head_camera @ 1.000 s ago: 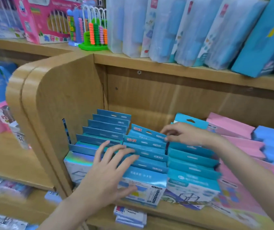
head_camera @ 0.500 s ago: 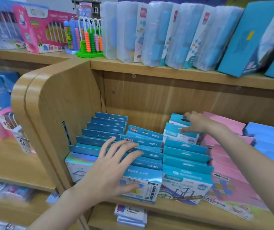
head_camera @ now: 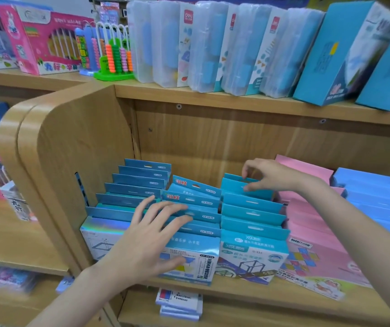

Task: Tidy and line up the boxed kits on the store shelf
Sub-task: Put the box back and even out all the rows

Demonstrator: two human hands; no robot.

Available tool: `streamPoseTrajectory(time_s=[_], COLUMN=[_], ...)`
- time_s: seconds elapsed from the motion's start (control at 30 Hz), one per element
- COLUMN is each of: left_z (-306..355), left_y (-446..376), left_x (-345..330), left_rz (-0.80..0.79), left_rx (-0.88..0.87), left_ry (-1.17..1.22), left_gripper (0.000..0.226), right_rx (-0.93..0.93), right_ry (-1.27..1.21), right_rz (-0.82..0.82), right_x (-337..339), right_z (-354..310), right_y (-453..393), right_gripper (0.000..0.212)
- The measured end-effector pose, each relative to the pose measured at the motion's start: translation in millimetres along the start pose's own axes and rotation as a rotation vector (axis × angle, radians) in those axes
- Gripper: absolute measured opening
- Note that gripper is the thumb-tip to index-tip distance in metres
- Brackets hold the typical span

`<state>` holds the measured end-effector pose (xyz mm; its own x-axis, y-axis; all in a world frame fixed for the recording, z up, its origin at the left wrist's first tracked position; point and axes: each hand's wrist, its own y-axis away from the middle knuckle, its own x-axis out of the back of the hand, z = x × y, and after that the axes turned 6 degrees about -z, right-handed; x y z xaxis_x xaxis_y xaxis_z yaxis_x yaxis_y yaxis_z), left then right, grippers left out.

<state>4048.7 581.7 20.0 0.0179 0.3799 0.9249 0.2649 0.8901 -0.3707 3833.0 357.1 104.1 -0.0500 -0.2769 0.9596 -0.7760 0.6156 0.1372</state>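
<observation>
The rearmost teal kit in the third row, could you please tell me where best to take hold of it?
Pinch the rearmost teal kit by its raised hang-tab, coming from above. The kits stand packed front to back, so only that top edge is free. The right hand already pinches there; the left hand rests flat on the middle row.

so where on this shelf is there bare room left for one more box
Bare board shows behind the blue kit rows, up to the back panel, and along the front lip. Everywhere between the side wall and the pink boxes is packed, under both hands.
</observation>
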Motion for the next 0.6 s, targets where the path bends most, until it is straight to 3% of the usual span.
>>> streamPoseTrajectory(time_s=[0.33,0.43,0.6], left_z=[-5.7,-12.2,-21.2], left_y=[15.2,32.6,65.7], left_x=[7.3,9.0,5.8], left_rz=[0.036,0.057,0.148], left_rx=[0.031,0.114,0.333], left_ry=[0.056,0.070,0.083], left_gripper=[0.061,0.066,0.071], right_rx=[-0.015,0.083,0.237], right_ry=[-0.078,-0.077,-0.090], right_rz=[0.046,0.145,0.082], right_x=[4.6,8.7,-0.6], right_z=[-17.6,-40.2,-96.8], right_y=[3.5,-9.6,-53.6], right_gripper=[0.016,0.018,0.028])
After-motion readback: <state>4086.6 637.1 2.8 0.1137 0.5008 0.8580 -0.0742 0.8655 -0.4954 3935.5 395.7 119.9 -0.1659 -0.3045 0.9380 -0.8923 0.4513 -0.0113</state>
